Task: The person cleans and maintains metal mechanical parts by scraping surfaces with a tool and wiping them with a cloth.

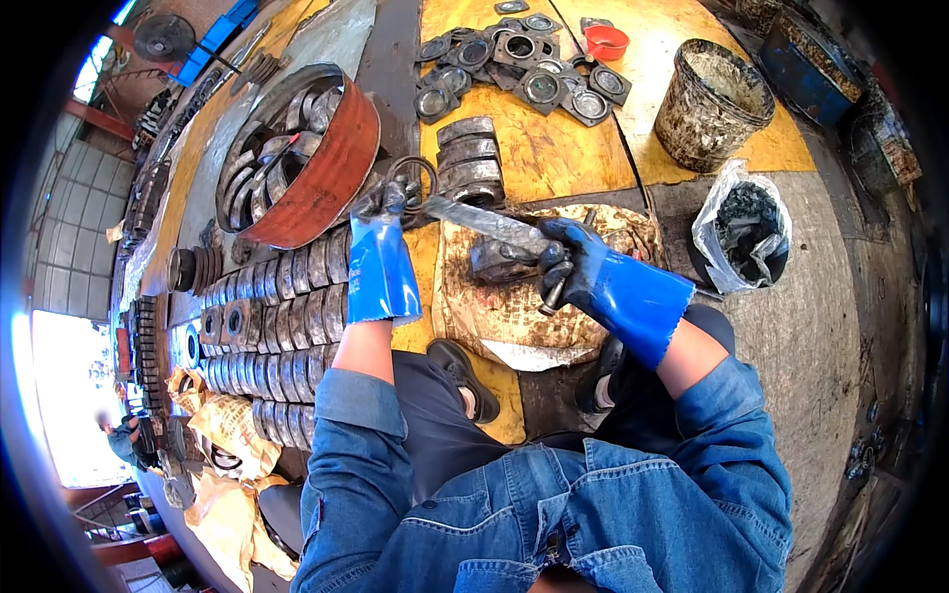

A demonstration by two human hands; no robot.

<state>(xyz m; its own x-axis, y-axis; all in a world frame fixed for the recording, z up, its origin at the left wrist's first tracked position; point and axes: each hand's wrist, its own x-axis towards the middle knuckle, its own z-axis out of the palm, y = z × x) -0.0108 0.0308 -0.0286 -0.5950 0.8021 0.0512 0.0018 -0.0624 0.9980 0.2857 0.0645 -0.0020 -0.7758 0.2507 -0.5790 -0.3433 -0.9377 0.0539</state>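
Observation:
In a blue rubber glove dirtied black at the fingers, my left hand is closed on a dark thin metal ring. My right hand, gloved the same way, grips a flat metal bar whose far end points left to the ring, close to my left fingers. A short metal rod juts out below the right fist; whether it is held too, I cannot tell. Beneath the bar, a dark metal part rests on a grease-stained, cloth-covered round work surface between my feet.
Beyond my left hand, a red-brown metal drum holds several rings. Rows of metal rings line the left floor; a short stack stands ahead. Flanged plates, a red bowl, a grimy bucket and a bag-lined container lie beyond.

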